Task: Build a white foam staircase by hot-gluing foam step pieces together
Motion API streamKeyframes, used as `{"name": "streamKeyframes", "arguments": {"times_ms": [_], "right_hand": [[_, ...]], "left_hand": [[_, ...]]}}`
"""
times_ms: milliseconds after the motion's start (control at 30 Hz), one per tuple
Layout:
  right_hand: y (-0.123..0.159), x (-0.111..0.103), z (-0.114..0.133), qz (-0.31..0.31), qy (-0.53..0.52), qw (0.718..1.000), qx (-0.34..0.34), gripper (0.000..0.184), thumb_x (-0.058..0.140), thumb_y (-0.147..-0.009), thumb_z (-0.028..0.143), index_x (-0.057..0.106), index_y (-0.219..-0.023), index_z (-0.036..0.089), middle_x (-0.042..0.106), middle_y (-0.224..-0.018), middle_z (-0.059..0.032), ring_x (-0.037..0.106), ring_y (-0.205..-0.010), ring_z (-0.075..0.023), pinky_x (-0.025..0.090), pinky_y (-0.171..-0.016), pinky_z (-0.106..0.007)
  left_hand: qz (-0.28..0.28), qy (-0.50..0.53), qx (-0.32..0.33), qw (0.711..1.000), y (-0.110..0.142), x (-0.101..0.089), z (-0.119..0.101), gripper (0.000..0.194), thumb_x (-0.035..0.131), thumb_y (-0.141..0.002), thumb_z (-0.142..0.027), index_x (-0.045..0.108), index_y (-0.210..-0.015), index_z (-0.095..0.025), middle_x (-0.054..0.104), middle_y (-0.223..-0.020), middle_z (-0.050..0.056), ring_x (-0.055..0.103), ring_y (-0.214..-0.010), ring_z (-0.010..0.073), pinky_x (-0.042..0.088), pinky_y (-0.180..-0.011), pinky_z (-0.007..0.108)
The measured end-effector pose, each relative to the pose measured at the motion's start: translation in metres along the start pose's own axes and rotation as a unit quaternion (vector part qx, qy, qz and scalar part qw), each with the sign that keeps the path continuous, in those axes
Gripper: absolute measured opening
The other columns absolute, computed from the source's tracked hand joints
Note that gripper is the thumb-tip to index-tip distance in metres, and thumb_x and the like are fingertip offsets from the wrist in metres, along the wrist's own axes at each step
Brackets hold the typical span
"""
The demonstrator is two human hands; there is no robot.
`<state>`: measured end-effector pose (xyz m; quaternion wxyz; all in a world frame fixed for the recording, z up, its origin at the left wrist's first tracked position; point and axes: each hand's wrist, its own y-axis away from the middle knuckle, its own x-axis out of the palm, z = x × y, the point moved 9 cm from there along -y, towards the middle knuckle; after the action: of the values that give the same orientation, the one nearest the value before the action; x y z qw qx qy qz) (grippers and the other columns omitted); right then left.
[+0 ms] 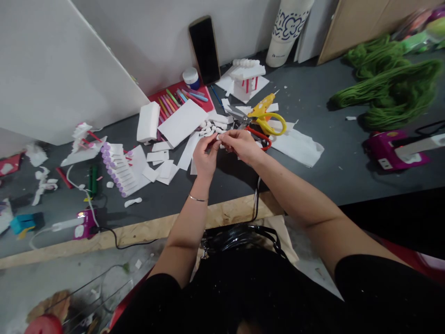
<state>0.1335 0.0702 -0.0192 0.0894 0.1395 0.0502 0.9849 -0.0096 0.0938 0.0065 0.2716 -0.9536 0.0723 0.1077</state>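
Note:
My left hand [206,157] and my right hand [240,144] meet above the dark worktop, fingertips pinched together on a small white piece [219,137]. Its exact kind is too small to make out. Just beyond the fingers lies a heap of small white pieces [208,127]. Scissors with yellow handles [276,123] lie open-bladed behind my right hand, beside a yellow glue gun [263,105]. A red handle loop [262,139] shows close to my right wrist. Left of my hands are white cut rectangles [162,170] and a larger white sheet [183,121].
Markers [170,103] lie on a red sheet beside a small jar [191,78]. A phone [205,50] leans on the wall near a tumbler [287,30]. A small white model [247,76] stands behind the scissors. Green yarn [385,88] and a purple power strip [396,150] are right.

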Motion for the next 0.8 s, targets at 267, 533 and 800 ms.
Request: {"name": "streamKeyframes", "arguments": {"times_ms": [267, 533, 800], "right_hand": [[0.012, -0.003, 0.031, -0.050, 0.183, 0.957, -0.219, 0.026, 0.074, -0.086, 0.045, 0.076, -0.087, 0.019, 0.077, -0.081, -0.0031, 0.065, -0.072, -0.0161, 0.052, -0.071, -0.031], [0.025, 0.008, 0.047, -0.039, 0.348, 0.850, -0.394, 0.040, 0.057, -0.103, 0.054, 0.078, -0.092, 0.021, 0.080, -0.090, -0.0086, 0.070, -0.083, -0.0209, 0.054, -0.077, -0.034], [0.023, 0.012, 0.041, -0.009, 0.373, 0.838, -0.399, 0.034, 0.056, -0.105, 0.047, 0.079, -0.097, 0.022, 0.078, -0.092, -0.0086, 0.069, -0.086, -0.0220, 0.055, -0.082, -0.036]], "left_hand": [[-0.019, 0.339, -0.324, 0.883, 0.014, 0.028, 0.054, 0.010, 0.078, -0.094, -0.016, 0.077, -0.085, -0.020, 0.078, -0.094, -0.003, 0.071, -0.084, 0.0071, 0.056, -0.091, 0.023], [-0.005, 0.421, -0.415, 0.806, 0.018, 0.033, 0.044, 0.024, 0.066, -0.100, -0.006, 0.072, -0.079, -0.016, 0.070, -0.078, -0.004, 0.065, -0.068, 0.0029, 0.053, -0.078, 0.015], [0.012, 0.418, -0.429, 0.801, 0.018, 0.030, 0.042, 0.025, 0.064, -0.098, -0.001, 0.070, -0.077, -0.015, 0.072, -0.076, -0.003, 0.068, -0.072, 0.0038, 0.056, -0.079, 0.014]]}}
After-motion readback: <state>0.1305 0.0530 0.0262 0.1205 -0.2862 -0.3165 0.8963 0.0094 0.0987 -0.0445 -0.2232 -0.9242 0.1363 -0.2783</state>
